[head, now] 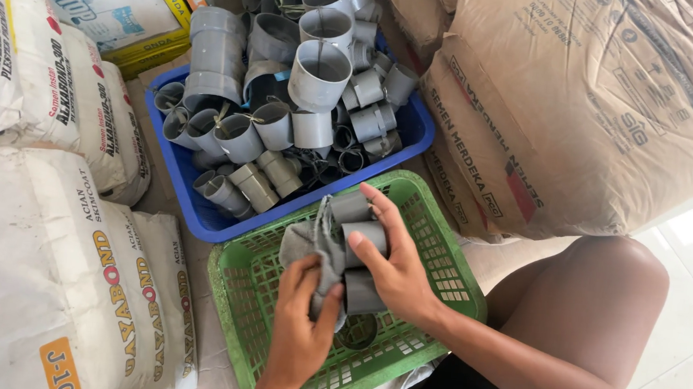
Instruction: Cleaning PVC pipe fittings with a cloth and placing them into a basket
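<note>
- Bundle of grey pipe fittings (361,256) held over the green basket (434,217), three short sleeves stacked in a row.
- Right hand (397,267) wrapped around the bundle, fingers closed on it.
- Left hand (303,317) pinching a grey cloth (314,249) against the bundle's side.
- One loose fitting (359,331) lies in the basket below.
- Blue crate (199,213) just behind, heaped with grey fittings.
- White sacks (49,263) left; brown paper sacks (580,113) right.

Grey pipe fittings (361,256) and cloth (315,253) in both hands, over green basket (236,288)
</note>
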